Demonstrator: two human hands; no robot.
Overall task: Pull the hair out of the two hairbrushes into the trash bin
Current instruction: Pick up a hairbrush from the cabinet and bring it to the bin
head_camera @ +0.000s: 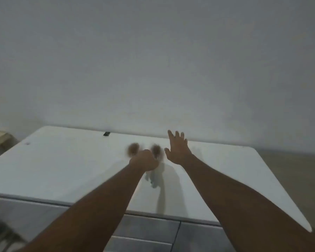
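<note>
- Both bare arms reach forward over a white table (pixel 62 160) that stands against a pale wall (pixel 153 60).
- The left hand (pixel 144 160) is closed into a fist above the middle of the table, with its back toward the camera.
- Two brown, blurred hairbrushes show at this fist: the left hairbrush (pixel 133 149) sticks out on the far left side of the knuckles, and the right hairbrush (pixel 156 150) sticks out on the far right side.
- Pale bristles are visible on both brush heads, just where they meet the fist. The handles are hidden by the hand, so the grip seems to hold both, but I cannot tell exactly how.
- The right hand (pixel 177 148) is open, with the fingers (pixel 176 136) spread and pointing away from the camera. It holds nothing.
- The thumb of the right hand is just beside the right hairbrush, but does not touch it.
- A small dark object (pixel 106 133) lies at the far edge of the table, well apart from both hands.
- The whole view is blurred.
</note>
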